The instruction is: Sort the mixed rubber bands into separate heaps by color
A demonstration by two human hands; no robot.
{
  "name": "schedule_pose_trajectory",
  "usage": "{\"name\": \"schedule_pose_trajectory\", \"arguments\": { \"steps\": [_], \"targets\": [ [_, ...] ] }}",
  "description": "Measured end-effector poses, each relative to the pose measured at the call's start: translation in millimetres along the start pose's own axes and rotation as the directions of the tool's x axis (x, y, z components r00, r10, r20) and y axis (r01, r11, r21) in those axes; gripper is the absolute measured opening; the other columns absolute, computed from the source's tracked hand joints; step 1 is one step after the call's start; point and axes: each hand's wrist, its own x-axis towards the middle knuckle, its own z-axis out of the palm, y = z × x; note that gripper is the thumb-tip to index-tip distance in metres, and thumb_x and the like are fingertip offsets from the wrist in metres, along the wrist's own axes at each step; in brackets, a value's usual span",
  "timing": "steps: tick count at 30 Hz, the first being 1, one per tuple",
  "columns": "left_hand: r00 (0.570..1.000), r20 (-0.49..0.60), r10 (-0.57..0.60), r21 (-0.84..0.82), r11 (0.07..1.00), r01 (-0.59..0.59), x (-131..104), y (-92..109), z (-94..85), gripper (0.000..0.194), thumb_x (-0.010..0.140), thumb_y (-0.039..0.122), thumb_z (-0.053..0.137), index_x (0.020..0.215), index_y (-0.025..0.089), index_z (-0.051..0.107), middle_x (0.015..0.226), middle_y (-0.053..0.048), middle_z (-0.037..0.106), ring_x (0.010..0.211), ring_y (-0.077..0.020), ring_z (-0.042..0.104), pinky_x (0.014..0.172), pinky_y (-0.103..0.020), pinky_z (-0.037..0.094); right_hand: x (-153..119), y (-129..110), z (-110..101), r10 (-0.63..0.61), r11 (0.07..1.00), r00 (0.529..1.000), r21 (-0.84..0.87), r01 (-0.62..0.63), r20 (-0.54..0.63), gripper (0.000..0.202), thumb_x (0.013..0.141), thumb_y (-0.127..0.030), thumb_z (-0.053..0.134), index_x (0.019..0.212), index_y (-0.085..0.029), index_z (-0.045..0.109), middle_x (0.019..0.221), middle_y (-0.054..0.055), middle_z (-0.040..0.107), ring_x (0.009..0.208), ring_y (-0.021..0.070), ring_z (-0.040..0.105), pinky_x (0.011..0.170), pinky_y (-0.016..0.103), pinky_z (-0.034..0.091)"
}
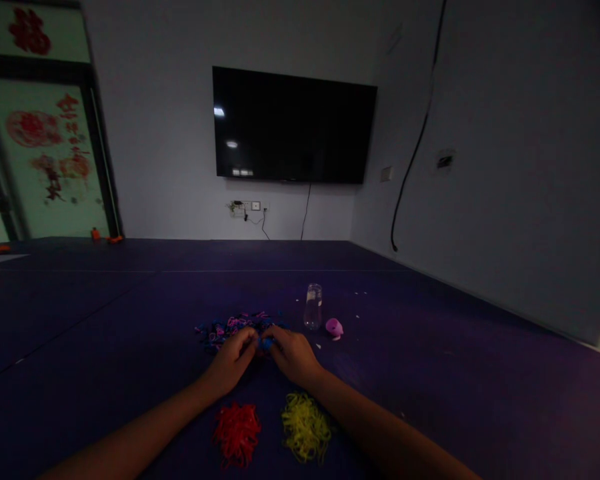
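Note:
Both hands meet at the front of a pile of mixed blue, purple and pink rubber bands (230, 327) on the dark purple surface. My left hand (233, 360) has thumb and fingers pinched together at the pile's edge. Facing it, my right hand (293, 353) is closed in the same way. Between the fingertips is a small bunch of blue rubber bands (267, 343), which both hands grip. Nearer me, a heap of red rubber bands (237, 432) lies by my left forearm. A heap of yellow rubber bands (305, 427) sits beside my right forearm.
Beyond my right hand stands a clear bottle (313, 308) without a lid. To its right lies a pink cup-like piece (335, 328). White scraps (357, 316) are scattered nearby. A television (295, 127) hangs on the far wall, and a dark cable (415, 157) runs down the right wall.

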Motion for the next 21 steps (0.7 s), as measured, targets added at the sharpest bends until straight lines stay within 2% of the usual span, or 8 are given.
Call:
{"name": "schedule_pose_trajectory", "arguments": {
  "steps": [21],
  "targets": [
    [0.996,-0.09,0.003,0.034,0.999,0.0,0.5,-1.3,0.7,0.016,0.082,0.027,0.041,0.074,0.018,0.052,0.067,0.0,0.057,0.067,-0.0152,0.055,0.063,-0.025,0.043,-0.1,4.3,3.7,-0.03,0.999,0.999,0.013,0.031,-0.017,0.027,0.076,-0.009,0.044,0.097,-0.022,0.055,0.085,0.0,0.065,0.079,0.0151,0.06,0.067,0.021,0.04]
  ]
}}
